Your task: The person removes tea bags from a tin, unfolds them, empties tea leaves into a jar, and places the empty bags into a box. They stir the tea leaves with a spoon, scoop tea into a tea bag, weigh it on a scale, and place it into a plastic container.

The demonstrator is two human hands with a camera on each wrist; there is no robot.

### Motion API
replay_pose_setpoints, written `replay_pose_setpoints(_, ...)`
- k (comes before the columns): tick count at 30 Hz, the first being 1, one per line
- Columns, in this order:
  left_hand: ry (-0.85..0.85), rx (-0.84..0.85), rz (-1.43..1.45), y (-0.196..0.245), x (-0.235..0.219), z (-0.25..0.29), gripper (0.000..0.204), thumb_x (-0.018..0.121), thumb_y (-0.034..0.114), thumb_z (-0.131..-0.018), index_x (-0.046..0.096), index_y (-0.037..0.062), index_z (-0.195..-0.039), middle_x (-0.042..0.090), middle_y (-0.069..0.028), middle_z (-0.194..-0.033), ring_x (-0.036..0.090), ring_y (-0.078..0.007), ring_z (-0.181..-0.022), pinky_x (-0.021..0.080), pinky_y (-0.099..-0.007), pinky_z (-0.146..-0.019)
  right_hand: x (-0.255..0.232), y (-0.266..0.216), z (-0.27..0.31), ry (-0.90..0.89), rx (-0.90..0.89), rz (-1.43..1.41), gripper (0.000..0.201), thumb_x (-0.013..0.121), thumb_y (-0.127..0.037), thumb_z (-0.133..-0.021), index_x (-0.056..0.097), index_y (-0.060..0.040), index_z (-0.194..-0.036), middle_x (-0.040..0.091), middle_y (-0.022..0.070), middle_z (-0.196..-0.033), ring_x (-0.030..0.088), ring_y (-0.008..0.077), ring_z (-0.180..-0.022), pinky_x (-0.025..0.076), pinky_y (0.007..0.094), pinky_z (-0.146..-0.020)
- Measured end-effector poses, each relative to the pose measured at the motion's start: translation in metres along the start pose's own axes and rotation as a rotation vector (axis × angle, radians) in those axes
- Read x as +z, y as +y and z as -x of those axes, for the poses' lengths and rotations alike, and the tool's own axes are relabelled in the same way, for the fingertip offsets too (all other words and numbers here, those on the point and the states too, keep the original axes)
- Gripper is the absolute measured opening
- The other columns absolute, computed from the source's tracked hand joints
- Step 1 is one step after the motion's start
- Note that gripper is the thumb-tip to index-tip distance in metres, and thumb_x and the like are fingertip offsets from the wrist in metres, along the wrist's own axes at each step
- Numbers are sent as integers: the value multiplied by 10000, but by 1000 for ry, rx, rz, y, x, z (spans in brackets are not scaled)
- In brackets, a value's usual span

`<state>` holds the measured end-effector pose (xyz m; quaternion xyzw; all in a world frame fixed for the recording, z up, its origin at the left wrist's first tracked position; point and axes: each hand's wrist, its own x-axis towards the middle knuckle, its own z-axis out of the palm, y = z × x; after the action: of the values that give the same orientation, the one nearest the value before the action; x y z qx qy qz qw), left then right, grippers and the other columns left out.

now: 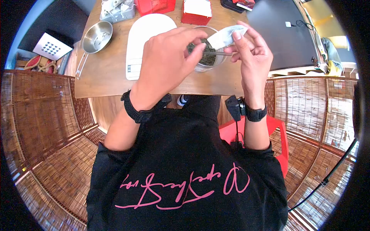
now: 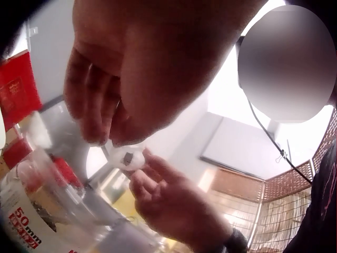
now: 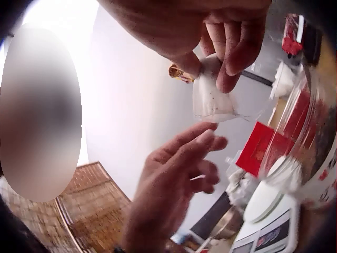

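My right hand (image 1: 256, 50) pinches a small white tea bag (image 1: 227, 36) between thumb and fingers, above a clear jar of dark dried leaves (image 1: 210, 57). In the right wrist view, the bag (image 3: 213, 95) is translucent with a few dark specks, its wide edge toward my left hand (image 3: 174, 174). Those left fingers are loosely bent, fingertips right at that edge, with nothing visible between thumb and index. A thin grey-brown rod (image 1: 217, 54) overlaps the jar's opening between the hands. Red print marks the jar's white label (image 2: 23, 226).
A white kitchen scale (image 1: 135, 50) lies left of the jar, partly behind my left hand. Farther left is a steel pan (image 1: 96, 36) with bits inside. Along the back stand a clear bin of white items (image 1: 117, 11) and a red box (image 1: 196, 13).
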<state>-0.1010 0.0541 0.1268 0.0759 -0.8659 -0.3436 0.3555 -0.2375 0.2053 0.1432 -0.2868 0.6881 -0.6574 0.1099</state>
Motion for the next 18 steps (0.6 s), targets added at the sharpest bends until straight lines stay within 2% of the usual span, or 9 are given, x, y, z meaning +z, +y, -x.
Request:
replay_pose_setpoints(1,19,-32,27,0,0,-1,217,731,97,-877,757,79,-1092,741,-54,-894,650,-132,-614,510,-279,-560,-1,1,-3,5,-2,1,401,714,-147,-980,622,19,-1334,761,117,-1005,730,115,-732,497,187,-546)
replay_pose_setpoints(3,28,-80,31,-4,-1,0,204,721,112,-870,757,86,-1069,745,-53,-890,661,-161,-609,516,-308,-578,-1,3,-8,17,-159,46,422,751,-119,-949,627,16,-1329,766,137,-1019,727,105,-768,550,208,-636)
replay_pose_setpoints(4,39,-134,32,-7,-2,2,192,710,128,-863,757,93,-1046,748,-53,-886,672,-190,-603,523,-338,-597,-1,6,-10,17,-158,46,422,751,-119,-949,627,16,-1329,766,137,-1019,727,105,-768,550,208,-636)
replay_pose_setpoints(6,51,-145,38,-13,-4,5,194,704,124,-869,758,86,-1051,746,-56,-881,671,-186,-603,523,-333,-598,0,13,-15,46,-300,146,374,770,-94,-926,677,11,-1273,770,117,-1010,723,94,-777,561,215,-669)
replay_pose_setpoints(15,72,-241,24,-18,-12,22,174,707,122,-883,762,59,-1034,745,-69,-873,660,-174,-599,515,-319,-592,2,24,-20,46,-412,469,331,806,-140,-885,744,-67,-1202,772,80,-833,710,75,-686,553,232,-619)
replay_pose_setpoints(18,78,-251,35,-21,-11,23,169,711,127,-882,763,58,-1026,748,-69,-875,657,-170,-594,514,-319,-588,4,28,-24,96,-410,406,303,817,-157,-874,764,-72,-1160,769,72,-812,707,70,-678,549,230,-610)
